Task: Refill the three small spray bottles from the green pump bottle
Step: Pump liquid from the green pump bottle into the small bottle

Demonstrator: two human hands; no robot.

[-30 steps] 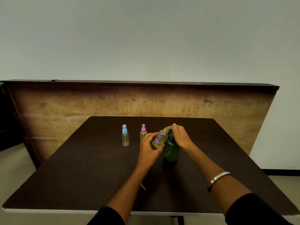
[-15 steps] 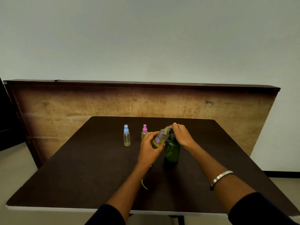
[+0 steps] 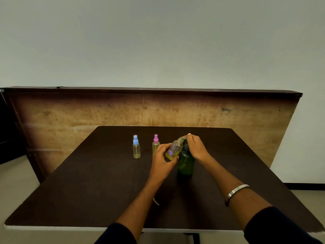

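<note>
The small clear uncapped spray bottle with purple flower print [image 3: 173, 150], part-filled with yellow liquid, is tilted with its neck at the spout of the dark green translucent pump bottle [image 3: 185, 162], which stands upright on the dark brown bench [image 3: 88, 182] right of centre. The left hand [image 3: 162, 158] has a closed grip around the lower body of the tilted bottle; its fingers hide part of the bottle base. The right hand [image 3: 196, 147] rests on top of the pump head with fingers curled over it, concealing most of the head, so only the pale spout tip shows. To the left stand a small clear spray bottle with pink cap [image 3: 155, 145], its lower half hidden behind the left hand, and, further left and apart, a small clear spray bottle with blue cap [image 3: 136, 147]. A thin pale curved strand [image 3: 156, 201] lies on the bench beside the left forearm; its identity cannot be determined. A silver bangle [image 3: 236, 191] encircles the right wrist.
</note>
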